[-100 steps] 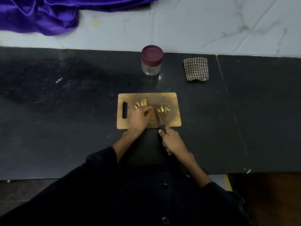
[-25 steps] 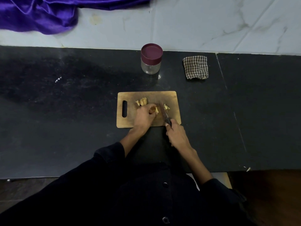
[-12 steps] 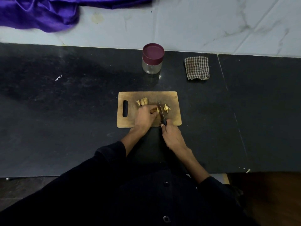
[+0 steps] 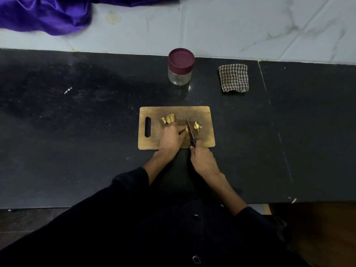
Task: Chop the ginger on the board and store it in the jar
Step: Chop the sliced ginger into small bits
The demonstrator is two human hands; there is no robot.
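Ginger piece [image 4: 186, 128] sits mid-board, pinned under the left hand [image 4: 172, 138], whose fingers curl down and pinch it right beside the blade. The knife [image 4: 190, 130] stands edge-down against that piece, handle wrapped in the right hand [image 4: 204, 162], fingers closed round it. Cut bits [image 4: 197, 125] lie just right of the blade, and an uncut clump [image 4: 169, 118] waits just beyond the left knuckles. To my eye this is mid-chop, with plenty left to slice. Best play here: keep those left fingertips tucked back, knuckles guiding the blade, and take short, straight strokes so slivers fall to the right pile. The cutting board [image 4: 204, 112] has bare wood toward its far and right edges, so pieces can be swept there; the near edge is close to both wrists, so watch for bits rolling off onto the counter [image 4: 77, 132]. The jar [image 4: 180, 67] stands well beyond the board, lid on, with open counter between. A checked cloth [image 4: 233, 78] lies to the jar's right, out of the way.
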